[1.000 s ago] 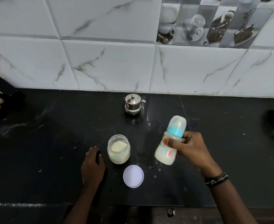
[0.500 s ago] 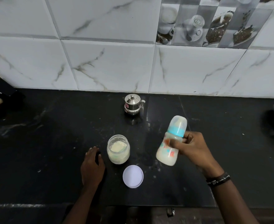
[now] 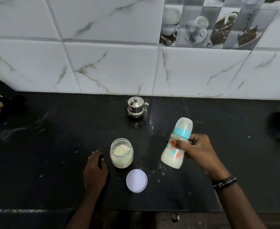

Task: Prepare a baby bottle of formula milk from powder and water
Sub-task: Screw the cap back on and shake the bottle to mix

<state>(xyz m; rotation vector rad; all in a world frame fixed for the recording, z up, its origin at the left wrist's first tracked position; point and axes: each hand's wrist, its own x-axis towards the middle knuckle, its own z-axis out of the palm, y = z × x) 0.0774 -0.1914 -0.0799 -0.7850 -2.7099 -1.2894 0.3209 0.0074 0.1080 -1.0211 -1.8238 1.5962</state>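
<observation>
at the counter (image 3: 36, 162), our right hand (image 3: 200, 150) grips the capped bottle (image 3: 174, 151) at its waist, tilted; our left hand (image 3: 94, 171) rests flat. milk-filled, it likely feels hefty and smooth, so we judge the narrow middle the surest hold.

Dim kitchen corner, tiled wall behind.
Ran white marble-veined wall tiles (image 3: 112, 66) above a black stone countertop (image 3: 45, 146), speckled with pale dust; carried a grey decorative tile (image 3: 207, 22) printed with cups and bowls at upper right.
</observation>
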